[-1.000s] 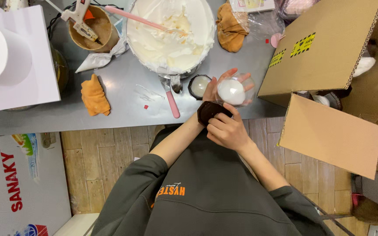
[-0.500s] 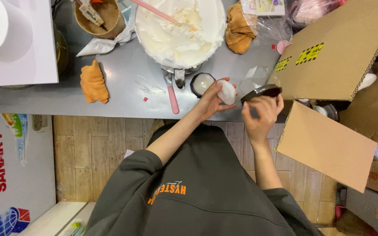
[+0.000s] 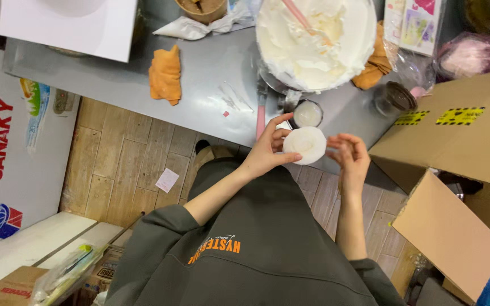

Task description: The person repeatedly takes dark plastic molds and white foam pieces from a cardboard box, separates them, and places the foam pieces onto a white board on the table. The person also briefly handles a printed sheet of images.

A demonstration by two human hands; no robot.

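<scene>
Now emptied of the dark lid, sitting on the grey metal table (image 3: 211, 85) as a dark round lid (image 3: 395, 97) near the cardboard box (image 3: 460, 136). Left hand (image 3: 265, 153) pinching small round white cream-filled cup (image 3: 305, 145), fingers curled narrow. Right hand (image 3: 351, 161) hovering just beside cup, fingers loosely spread, holding nothing. Large white cream bowl (image 3: 316, 42) lying beyond.

A small bakery or pastry workroom — a steel worktable (image 3: 211, 96) carries a big bowl of white cream (image 3: 316, 42) at twelve o'clock, cardboard boxes (image 3: 460, 136) at three, a chest freezer (image 3: 12, 147) at nine.
</scene>
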